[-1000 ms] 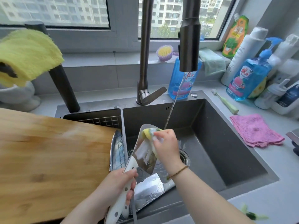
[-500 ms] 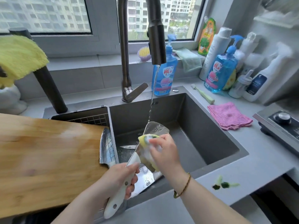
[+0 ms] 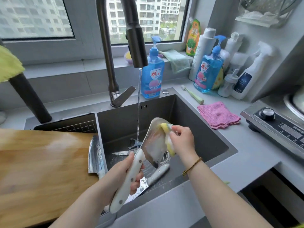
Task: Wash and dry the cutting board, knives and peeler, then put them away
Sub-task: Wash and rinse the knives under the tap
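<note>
Grip of left hand [image 3: 118, 174] round white handle of cleaver [image 3: 153, 143], blade tilted up above sink [image 3: 189, 116]. Right hand [image 3: 182, 140] just beyond, pinching yellow sponge [image 3: 164, 126] against soapy blade. Beneath left hand, second white-handled knife [image 3: 158, 173]; past it, small knife [image 3: 120, 152] and peeler [image 3: 134, 143]. Left of both hands, wooden cutting board [image 3: 41, 170].

1. We see a bright scene, lit by daylight from the window [image 3: 148, 18] behind the sink [image 3: 194, 125].
2. We note a pale sheen on the wet cutting board [image 3: 41, 162] and soft glare on the soapy cleaver [image 3: 153, 143].
3. We find the shadows faint; the sink's inner walls are darkest.
4. We see wide-angle bending: the faucet [image 3: 107, 55] and window frame lean toward the edges.
5. We find the edges soft, the yellow cloth [image 3: 8, 63] at left blurred.
</note>
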